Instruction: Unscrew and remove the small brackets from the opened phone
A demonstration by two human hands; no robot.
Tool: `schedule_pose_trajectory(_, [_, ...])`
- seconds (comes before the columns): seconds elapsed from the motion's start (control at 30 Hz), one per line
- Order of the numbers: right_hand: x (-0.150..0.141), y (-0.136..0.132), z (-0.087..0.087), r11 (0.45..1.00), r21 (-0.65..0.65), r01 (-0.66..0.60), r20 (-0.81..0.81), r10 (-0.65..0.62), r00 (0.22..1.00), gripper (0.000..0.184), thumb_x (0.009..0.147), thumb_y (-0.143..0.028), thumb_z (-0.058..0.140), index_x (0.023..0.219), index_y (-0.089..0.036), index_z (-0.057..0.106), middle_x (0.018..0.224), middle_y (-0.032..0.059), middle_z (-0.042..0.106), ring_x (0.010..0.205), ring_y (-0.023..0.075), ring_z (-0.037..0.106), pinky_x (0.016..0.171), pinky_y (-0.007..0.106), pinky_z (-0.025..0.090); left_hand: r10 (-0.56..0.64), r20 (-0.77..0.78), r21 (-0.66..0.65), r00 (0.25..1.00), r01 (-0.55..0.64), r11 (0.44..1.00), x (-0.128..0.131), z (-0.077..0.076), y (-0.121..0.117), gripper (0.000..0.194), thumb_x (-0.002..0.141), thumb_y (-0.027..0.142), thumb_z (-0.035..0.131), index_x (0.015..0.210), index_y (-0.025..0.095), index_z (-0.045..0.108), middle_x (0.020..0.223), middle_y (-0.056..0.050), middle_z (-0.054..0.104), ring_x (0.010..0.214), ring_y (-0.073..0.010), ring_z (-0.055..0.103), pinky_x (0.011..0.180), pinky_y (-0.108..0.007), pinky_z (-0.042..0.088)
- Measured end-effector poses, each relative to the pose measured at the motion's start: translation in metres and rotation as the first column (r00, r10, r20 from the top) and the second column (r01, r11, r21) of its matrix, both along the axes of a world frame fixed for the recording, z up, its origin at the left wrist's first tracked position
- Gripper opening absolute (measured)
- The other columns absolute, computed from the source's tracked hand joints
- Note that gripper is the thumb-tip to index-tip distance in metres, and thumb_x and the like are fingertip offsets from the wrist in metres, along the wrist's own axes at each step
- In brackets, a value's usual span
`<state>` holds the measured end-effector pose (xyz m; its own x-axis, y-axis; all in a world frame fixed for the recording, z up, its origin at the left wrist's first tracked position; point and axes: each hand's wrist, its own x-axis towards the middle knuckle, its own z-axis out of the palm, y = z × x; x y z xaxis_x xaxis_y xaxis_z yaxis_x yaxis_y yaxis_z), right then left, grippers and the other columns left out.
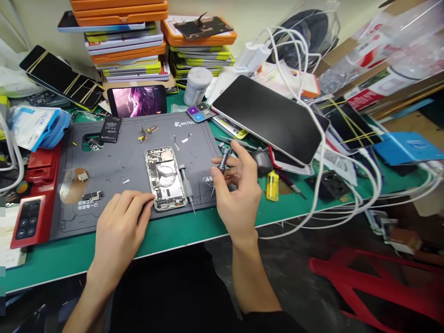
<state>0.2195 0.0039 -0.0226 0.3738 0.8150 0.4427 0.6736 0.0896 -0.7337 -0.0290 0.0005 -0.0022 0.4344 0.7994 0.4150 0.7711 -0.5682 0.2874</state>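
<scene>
An opened phone [165, 178] lies on the grey work mat [121, 159], with its inner boards and a round coil showing. My left hand [121, 222] rests at the phone's lower left edge, its fingers bent together and the fingertips against the frame. In my right hand [239, 189] is a dark grey screwdriver [225, 159], gripped between thumb and fingers to the right of the phone, its tip pointing down. A second grey screwdriver [186, 182] lies along the phone's right side. Small loose parts and a black battery [110, 129] are on the mat.
A lit phone [138, 101] leans before stacked orange cases [121, 14]. To the right lie a large black tablet [267, 118], looping white cables [321, 138] and a yellow bottle [272, 186]. A red device [29, 219] sits at the mat's left edge.
</scene>
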Motion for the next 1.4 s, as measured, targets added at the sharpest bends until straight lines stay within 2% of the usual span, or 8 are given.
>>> schedule_pose_trajectory(0.37, [0.0,0.008,0.01,0.988,-0.154,-0.033,0.09,0.048,0.995,0.052,0.107,-0.035,0.06,0.158,-0.025,0.053,0.112,0.008,0.077,0.073,0.0195,0.062,0.078,0.044,0.061,-0.075,-0.022,0.02,0.997,0.075,0.997,-0.005,-0.004,-0.003,0.02,0.11,0.017,0.063,0.127,0.022,0.071,0.116,-0.007,0.076,0.094,-0.0221,0.067,0.083,-0.039,0.054])
schedule_pose_trajectory(0.53, [-0.002,0.017,0.016,0.966,-0.257,0.026,0.391,0.079,0.917,0.041,0.106,-0.025,0.054,0.145,-0.019,0.065,0.12,0.015,0.075,0.106,0.0311,0.07,0.084,0.046,0.059,-0.097,-0.002,0.014,0.995,0.097,0.995,-0.003,-0.002,-0.003,0.015,0.11,0.021,0.066,0.124,0.021,0.07,0.116,-0.007,0.074,0.093,-0.0218,0.065,0.082,-0.038,0.053])
schedule_pose_trajectory(0.67, [-0.01,0.016,0.015,0.982,-0.178,0.058,0.49,0.037,0.871,0.037,0.108,-0.023,0.052,0.141,-0.016,0.068,0.123,0.0171,0.073,0.11,0.0325,0.068,0.087,0.047,0.057,-0.11,0.02,0.012,0.994,0.109,0.994,-0.003,-0.003,-0.003,0.011,0.109,0.022,0.068,0.119,0.02,0.07,0.116,-0.006,0.074,0.093,-0.0211,0.065,0.082,-0.038,0.053])
schedule_pose_trajectory(0.77, [-0.019,0.006,0.017,0.998,-0.052,0.032,0.481,-0.003,0.877,0.027,0.112,-0.032,0.054,0.116,-0.02,0.077,0.111,0.0124,0.075,0.102,0.0284,0.069,0.087,0.044,0.055,-0.12,0.02,0.02,0.993,0.12,0.993,-0.003,-0.004,-0.003,0.011,0.109,0.024,0.069,0.119,0.02,0.07,0.115,-0.006,0.074,0.093,-0.0209,0.065,0.082,-0.038,0.053])
schedule_pose_trajectory(0.97, [-0.033,-0.007,0.024,0.962,-0.272,-0.037,0.378,0.142,0.915,0.032,0.106,-0.053,0.068,0.102,-0.023,0.078,0.096,0.0033,0.077,0.075,0.0184,0.07,0.06,0.032,0.037,-0.113,0.001,0.009,0.994,0.113,0.994,-0.004,-0.004,-0.003,0.014,0.11,0.026,0.068,0.122,0.019,0.069,0.115,-0.007,0.075,0.093,-0.0213,0.065,0.083,-0.038,0.053])
schedule_pose_trajectory(1.17, [-0.023,-0.004,0.03,0.924,-0.349,-0.158,0.059,0.19,0.98,0.017,0.101,-0.041,0.072,0.098,-0.025,0.075,0.081,-0.0011,0.073,0.069,0.0169,0.068,0.066,0.032,0.046,-0.104,0.01,0.008,0.995,0.104,0.995,-0.003,-0.004,-0.003,0.013,0.111,0.027,0.066,0.122,0.02,0.07,0.113,-0.006,0.075,0.093,-0.0216,0.067,0.082,-0.038,0.053])
schedule_pose_trajectory(1.27, [-0.026,-0.007,0.028,0.947,-0.267,-0.178,-0.109,0.154,0.982,0.019,0.102,-0.041,0.066,0.105,-0.023,0.07,0.073,-0.0028,0.07,0.062,0.0155,0.065,0.061,0.032,0.049,-0.108,0.017,0.008,0.994,0.108,0.994,-0.003,-0.004,-0.003,0.013,0.11,0.027,0.067,0.121,0.02,0.07,0.113,-0.006,0.074,0.093,-0.0215,0.066,0.082,-0.038,0.053])
schedule_pose_trajectory(1.4, [-0.043,-0.011,0.015,0.978,0.066,-0.197,-0.299,0.208,0.931,0.022,0.108,-0.036,0.061,0.126,-0.024,0.059,0.099,0.0037,0.08,0.08,0.0168,0.077,0.064,0.031,0.06,-0.104,0.005,0.0,0.995,0.104,0.995,-0.004,-0.004,-0.003,0.016,0.11,0.028,0.067,0.123,0.02,0.069,0.114,-0.006,0.074,0.093,-0.0218,0.066,0.082,-0.038,0.053])
